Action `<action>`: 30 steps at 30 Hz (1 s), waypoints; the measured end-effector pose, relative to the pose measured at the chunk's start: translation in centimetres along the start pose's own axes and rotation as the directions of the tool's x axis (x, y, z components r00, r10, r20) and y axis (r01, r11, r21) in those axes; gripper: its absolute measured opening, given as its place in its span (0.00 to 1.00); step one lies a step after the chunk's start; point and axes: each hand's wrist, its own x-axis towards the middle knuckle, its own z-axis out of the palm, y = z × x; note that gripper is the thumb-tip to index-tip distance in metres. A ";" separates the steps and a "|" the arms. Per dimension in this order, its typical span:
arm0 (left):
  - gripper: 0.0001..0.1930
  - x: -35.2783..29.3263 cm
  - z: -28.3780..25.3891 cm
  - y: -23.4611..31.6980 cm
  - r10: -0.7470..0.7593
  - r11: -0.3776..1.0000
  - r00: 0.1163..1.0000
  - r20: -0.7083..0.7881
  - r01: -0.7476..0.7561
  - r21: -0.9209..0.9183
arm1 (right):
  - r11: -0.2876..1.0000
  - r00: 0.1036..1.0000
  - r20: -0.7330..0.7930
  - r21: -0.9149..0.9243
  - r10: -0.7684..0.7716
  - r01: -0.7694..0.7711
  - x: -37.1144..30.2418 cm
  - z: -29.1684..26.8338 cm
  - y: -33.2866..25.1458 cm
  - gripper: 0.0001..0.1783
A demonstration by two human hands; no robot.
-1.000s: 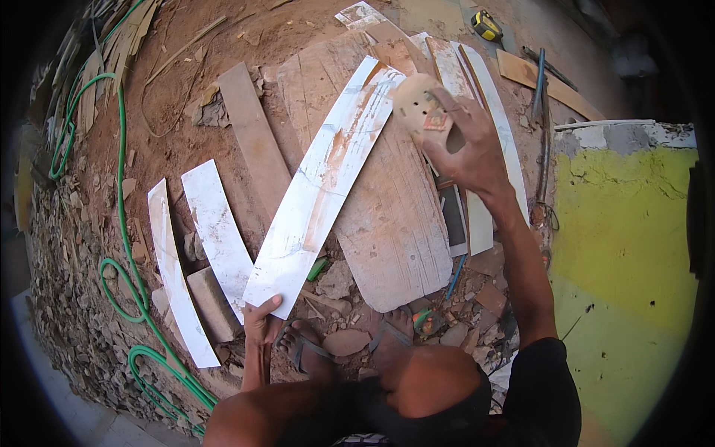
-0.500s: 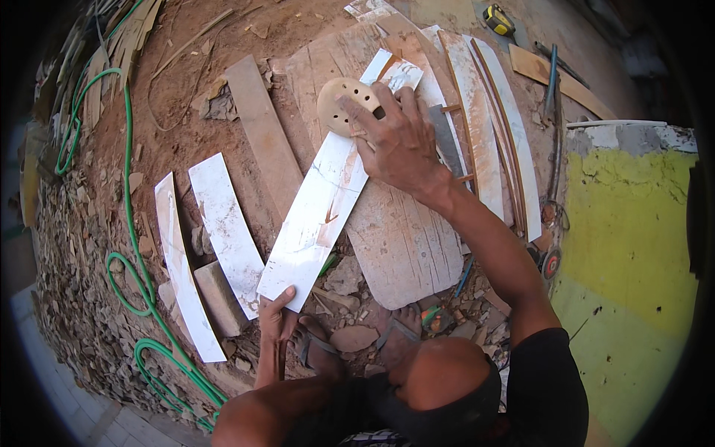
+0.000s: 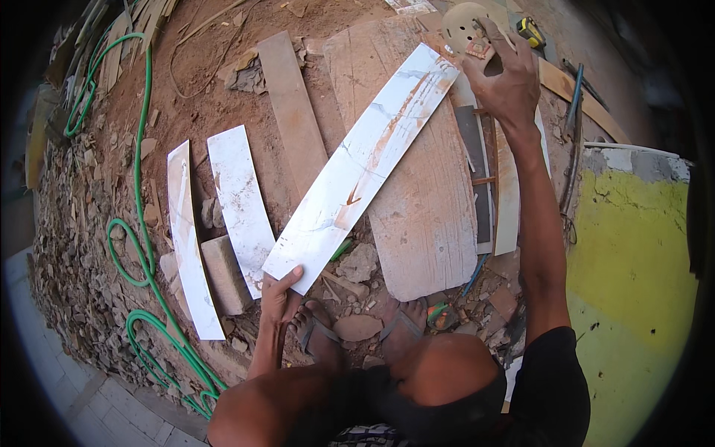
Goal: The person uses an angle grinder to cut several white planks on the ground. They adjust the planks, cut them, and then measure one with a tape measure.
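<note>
A long white strip of tile (image 3: 365, 164), with brown smears and grey veining, slants across a worn wooden-looking board (image 3: 424, 216). My left hand (image 3: 281, 294) is closed on its near end, thumb on top and fingers underneath. At the upper right my right hand (image 3: 510, 82) is curled around a round beige sanding disc (image 3: 463, 28) with small holes. The disc is off the strip, just beyond its far end. Whether it touches anything beneath cannot be made out. More strips (image 3: 508, 194) lie below my right forearm.
Two white strips (image 3: 242, 186) (image 3: 192, 246) rest at left beside a block (image 3: 227, 276). A brown plank (image 3: 290, 112) lies beyond. A green hose (image 3: 141, 164) winds over rubble. At right are a yellow tape measure (image 3: 531, 32), a blue-handled tool (image 3: 576, 100) and a yellow-green wall (image 3: 633, 246).
My right hand has moved the sanding disc up and right, off the tile strip, uncovering the strip's far part. My left hand still grips the near end.
</note>
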 end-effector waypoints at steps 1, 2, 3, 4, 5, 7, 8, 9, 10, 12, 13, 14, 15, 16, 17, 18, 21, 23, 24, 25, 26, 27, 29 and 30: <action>0.34 0.3 -0.1 -0.2 0.013 1.000 1.000 -0.003 -0.013 -0.002 | 0.996 0.996 0.092 0.090 -0.022 0.014 -1.5 -2.1 -3.8 0.38; 0.34 0.7 -0.2 -0.4 0.030 1.000 1.000 0.001 -0.030 -0.006 | 0.984 0.983 0.173 0.178 -0.056 0.025 -3.1 -4.2 -8.1 0.39; 0.34 0.9 -0.2 -0.5 0.030 1.000 0.999 0.016 -0.030 -0.009 | 0.967 0.962 0.224 0.231 -0.158 0.105 -5.6 -5.5 -11.1 0.41; 0.34 1.0 -0.3 -0.5 0.021 1.000 1.000 0.016 -0.021 -0.014 | 0.943 0.926 0.317 0.320 -0.202 0.096 -8.3 -6.6 -13.8 0.40; 0.34 1.0 -0.5 -0.6 0.012 1.000 1.000 0.012 -0.012 -0.018 | 0.924 0.887 0.380 0.365 -0.262 0.116 -11.0 -7.2 -16.2 0.37; 0.34 0.8 0.0 -0.8 -0.012 0.999 1.000 0.021 0.013 -0.031 | 0.894 0.853 0.393 0.417 -0.343 0.167 -14.5 -8.6 -19.2 0.30; 0.34 0.7 0.4 -0.9 -0.016 0.999 0.999 0.033 0.017 -0.036 | 0.895 0.852 0.387 0.407 -0.352 0.185 -15.7 -8.6 -19.7 0.30; 0.35 0.7 0.6 -0.8 -0.014 0.999 0.999 0.044 0.016 -0.040 | 0.894 0.853 0.376 0.399 -0.362 0.204 -16.5 -8.5 -20.2 0.30; 0.34 0.8 0.6 -1.0 -0.008 1.000 0.999 0.041 0.009 -0.029 | 0.893 0.852 0.365 0.391 -0.374 0.224 -16.9 -8.5 -20.4 0.29; 0.34 0.6 0.2 -1.2 0.018 1.000 1.000 0.017 -0.018 -0.005 | 0.930 0.874 0.380 0.319 -0.304 0.185 -15.8 -7.9 -19.6 0.30; 0.34 0.5 0.2 -1.3 0.008 1.000 1.000 0.004 -0.008 -0.008 | 0.948 0.880 0.392 0.269 -0.269 0.170 -14.6 -7.1 -18.2 0.30; 0.34 0.5 0.1 -1.3 0.002 1.000 1.000 -0.012 -0.003 -0.011 | 0.962 0.885 0.400 0.225 -0.237 0.156 -13.3 -6.0 -16.7 0.30; 0.34 0.4 0.1 -1.4 -0.002 1.000 1.000 -0.029 0.002 -0.015 | 0.977 0.907 0.376 0.160 -0.191 0.139 -12.0 -4.8 -15.2 0.31; 0.34 0.4 0.3 -1.6 0.000 1.000 1.000 -0.021 0.000 -0.020 | 0.989 0.926 0.350 0.084 -0.144 0.122 -10.5 -3.6 -13.4 0.31; 0.34 0.6 0.6 -1.7 -0.001 1.000 1.000 -0.012 0.000 -0.022 | 0.995 0.945 0.311 0.028 -0.101 0.097 -8.9 -2.3 -11.3 0.33; 0.34 0.5 0.7 -1.8 0.005 1.000 1.000 -0.010 -0.005 -0.021 | 0.998 0.962 0.267 -0.018 -0.060 0.067 -7.5 -0.9 -9.3 0.35; 0.35 0.7 -0.3 -1.5 0.003 1.000 1.000 0.016 -0.003 -0.018 | 0.988 0.970 0.238 -0.153 0.038 -0.001 -3.4 2.8 -4.1 0.32; 0.35 0.5 0.3 -0.9 -0.002 1.000 0.999 0.044 0.004 -0.029 | 0.954 0.964 0.236 -0.296 0.120 -0.047 -1.1 4.5 -0.3 0.33; 0.35 0.5 0.5 -0.8 -0.004 0.999 0.998 0.057 0.006 -0.035 | 0.920 0.957 0.237 -0.387 0.168 -0.065 0.1 5.3 1.9 0.33; 0.35 0.6 0.3 -0.9 0.001 0.999 0.999 0.051 0.001 -0.034 | 0.876 0.948 0.235 -0.475 0.214 -0.079 0.5 5.5 3.1 0.34; 0.34 0.8 0.1 -1.1 0.008 0.999 0.999 0.039 -0.007 -0.033 | 0.897 0.958 0.191 -0.426 0.215 -0.116 0.5 5.0 3.3 0.34; 0.34 1.0 0.0 -1.2 0.014 0.999 0.999 0.030 -0.013 -0.033 | 0.914 0.965 0.146 -0.377 0.219 -0.150 0.4 4.4 3.6 0.35; 0.34 1.3 -0.2 -1.1 0.005 1.000 1.000 0.019 -0.004 -0.025 | 0.957 0.992 0.042 -0.272 0.117 -0.101 -1.0 2.6 2.2 0.36; 0.34 1.1 -0.5 -1.0 0.002 1.000 1.000 0.000 -0.002 -0.014 | 0.988 0.988 0.120 -0.132 0.092 -0.076 -2.5 1.0 -1.0 0.36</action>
